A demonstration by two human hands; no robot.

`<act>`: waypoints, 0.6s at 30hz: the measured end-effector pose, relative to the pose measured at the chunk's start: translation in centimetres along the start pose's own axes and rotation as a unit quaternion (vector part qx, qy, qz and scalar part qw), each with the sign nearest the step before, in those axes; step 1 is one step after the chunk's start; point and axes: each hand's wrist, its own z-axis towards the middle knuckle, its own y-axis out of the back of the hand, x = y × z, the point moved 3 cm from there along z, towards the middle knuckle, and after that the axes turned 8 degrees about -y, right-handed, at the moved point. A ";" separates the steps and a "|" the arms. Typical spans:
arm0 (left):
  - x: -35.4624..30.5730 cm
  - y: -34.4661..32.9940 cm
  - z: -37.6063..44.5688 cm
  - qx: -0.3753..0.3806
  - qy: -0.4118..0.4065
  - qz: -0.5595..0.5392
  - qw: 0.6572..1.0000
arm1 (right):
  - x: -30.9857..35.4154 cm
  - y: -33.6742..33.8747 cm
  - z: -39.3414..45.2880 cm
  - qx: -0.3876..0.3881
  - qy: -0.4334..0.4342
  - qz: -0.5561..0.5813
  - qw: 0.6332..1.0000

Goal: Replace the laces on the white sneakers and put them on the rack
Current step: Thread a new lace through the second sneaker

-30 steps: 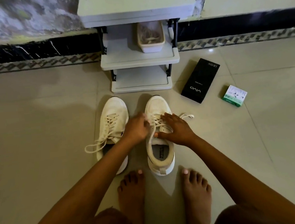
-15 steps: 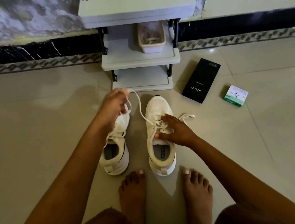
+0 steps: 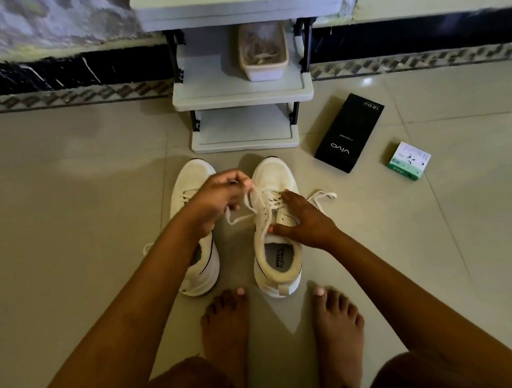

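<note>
Two white sneakers stand side by side on the tiled floor, toes toward the grey rack [image 3: 242,94]. My left hand [image 3: 218,198] hovers over the left sneaker [image 3: 193,180] and pinches the white lace [image 3: 250,202] of the right sneaker [image 3: 273,180], pulled out to the left. My right hand [image 3: 303,222] presses flat on the right sneaker's tongue and eyelets. The lace's other end lies on the floor to the right of that shoe. My forearm hides much of the left sneaker.
A pale tub [image 3: 262,54] holding laces sits on the rack's middle shelf. A black phone box [image 3: 348,133] and a small green-and-white box [image 3: 408,160] lie on the floor to the right. My bare feet [image 3: 226,326] are just behind the shoes.
My left hand, which had drawn the lace up and away toward the rack, has come back down beside the right sneaker's eyelets, still pinching the lace. My right hand stays on the shoe.
</note>
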 end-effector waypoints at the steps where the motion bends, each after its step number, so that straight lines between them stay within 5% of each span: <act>1: -1.1 0.7 -0.2 -0.029 -0.012 -0.137 0.990 | 0.0 0.0 0.0 0.002 -0.002 0.001 1.000; 3: -3.1 2.4 -0.3 -0.077 -0.045 -0.302 0.949 | -0.1 -0.1 0.0 0.002 -0.002 0.002 1.000; 4: -3.9 3.2 -0.1 -0.095 -0.050 -0.282 0.953 | 0.0 -0.1 0.0 0.000 -0.001 0.002 1.000; 7: -4.1 3.9 0.5 -0.128 -0.002 -0.073 0.989 | 0.1 -0.2 -0.1 0.000 -0.003 0.004 1.000; 11: -1.8 1.2 0.1 -0.082 0.040 0.134 0.987 | 0.7 0.3 -1.0 -0.013 -0.016 0.009 1.000; 15: 0.6 -0.6 -0.4 -0.054 0.004 0.205 0.977 | 1.3 1.1 -2.4 -0.137 0.001 -0.002 0.991; 18: 1.5 -1.8 -0.4 -0.038 -0.004 0.226 0.973 | 1.3 1.1 -2.8 -0.158 -0.012 0.027 0.987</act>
